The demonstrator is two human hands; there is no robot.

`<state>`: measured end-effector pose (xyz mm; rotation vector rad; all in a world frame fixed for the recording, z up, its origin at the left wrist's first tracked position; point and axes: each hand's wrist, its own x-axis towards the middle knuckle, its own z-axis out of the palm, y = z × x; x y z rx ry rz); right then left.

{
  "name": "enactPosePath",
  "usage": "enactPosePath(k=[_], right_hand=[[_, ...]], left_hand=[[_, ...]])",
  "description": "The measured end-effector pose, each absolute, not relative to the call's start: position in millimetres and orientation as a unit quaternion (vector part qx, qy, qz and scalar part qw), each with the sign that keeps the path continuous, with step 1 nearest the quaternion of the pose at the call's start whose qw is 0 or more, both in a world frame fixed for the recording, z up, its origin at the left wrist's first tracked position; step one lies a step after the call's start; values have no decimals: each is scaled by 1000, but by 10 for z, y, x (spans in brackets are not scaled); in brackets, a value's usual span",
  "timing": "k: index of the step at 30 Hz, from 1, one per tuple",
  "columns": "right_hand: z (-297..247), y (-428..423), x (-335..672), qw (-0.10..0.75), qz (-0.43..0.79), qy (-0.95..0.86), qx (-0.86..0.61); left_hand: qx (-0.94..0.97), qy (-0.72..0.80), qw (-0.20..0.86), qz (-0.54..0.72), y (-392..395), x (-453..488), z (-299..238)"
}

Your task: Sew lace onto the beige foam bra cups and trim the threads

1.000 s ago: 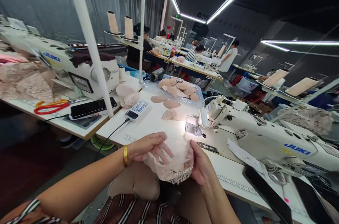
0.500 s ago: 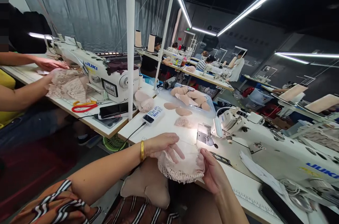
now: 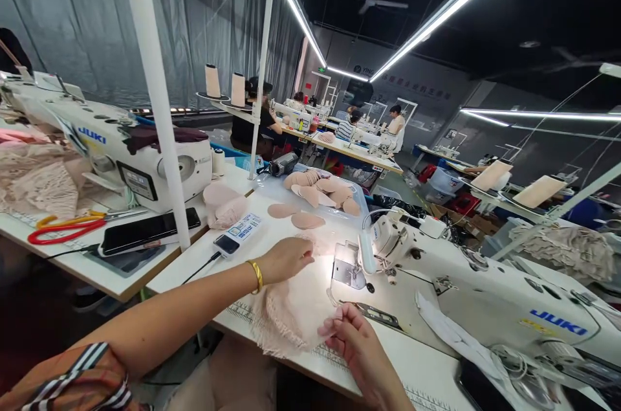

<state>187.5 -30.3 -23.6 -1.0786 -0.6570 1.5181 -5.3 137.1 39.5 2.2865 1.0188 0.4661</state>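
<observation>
A pale beige fabric piece [image 3: 310,298] with a ruffled lace edge is spread at the front of the white sewing table. At its upper edge is my left hand [image 3: 286,260], with a gold bangle at the wrist and its fingers curled closed on the fabric. My right hand [image 3: 352,336] pinches the fabric's lower right edge between thumb and fingers. Just beyond my left hand lies a small lace piece [image 3: 310,244], partly hidden. The sewing machine's needle plate [image 3: 348,274] is lit, to the right of the fabric.
Beige oval pads [image 3: 307,221] lie behind my left hand, with more in a clear plastic tray [image 3: 361,207]. A small white device [image 3: 239,234] with a cable sits left. The sewing machine [image 3: 466,268] stands right. Red-handled scissors [image 3: 68,230] and a phone [image 3: 150,230] rest on the neighbouring table.
The view has swung right. The fabric went from being held up over my lap to lying on the table edge. My left hand has moved from open over it to closed at its far edge.
</observation>
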Motion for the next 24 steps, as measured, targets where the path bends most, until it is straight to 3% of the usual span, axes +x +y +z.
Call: enactPosePath(k=[5, 12, 19, 24], right_hand=[[-214, -128, 2138, 528, 640, -311, -463], [-243, -100, 2116, 523, 610, -361, -474], [-330, -104, 2174, 547, 592, -356, -472], [-340, -102, 2191, 565, 588, -350, -462]], left_hand=[[866, 432, 171, 186, 2074, 143, 505], [869, 454, 133, 146, 2556, 425, 353], [822, 498, 146, 234, 2366, 360, 706], [845, 427, 263, 186, 1619, 88, 919]])
